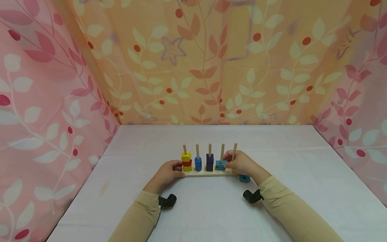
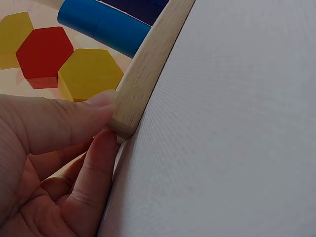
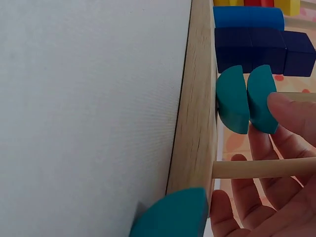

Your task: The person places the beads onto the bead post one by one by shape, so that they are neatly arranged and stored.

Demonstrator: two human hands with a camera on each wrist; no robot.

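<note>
A wooden peg stand (image 1: 205,174) with several upright pegs sits on the table. My left hand (image 1: 165,174) pinches the stand's left end between thumb and fingers, beside a peg stacked with yellow and red hexagonal blocks (image 2: 45,54). My right hand (image 1: 243,164) reaches behind the rightmost peg (image 3: 247,169) and pinches the upper teal half-round block (image 3: 261,98), which is on the neighbouring peg. Just below it on that peg is a second teal block (image 3: 233,98). Another teal block (image 1: 244,178) lies off the stand, near its right end, below my right hand.
Blue cylinders (image 1: 198,164) and dark purple square blocks (image 1: 210,162) are stacked on the middle pegs. A white cloth (image 1: 208,211) covers the table. Patterned curtains (image 1: 193,67) hang at the back and both sides. Black devices (image 1: 168,201) are strapped at both wrists.
</note>
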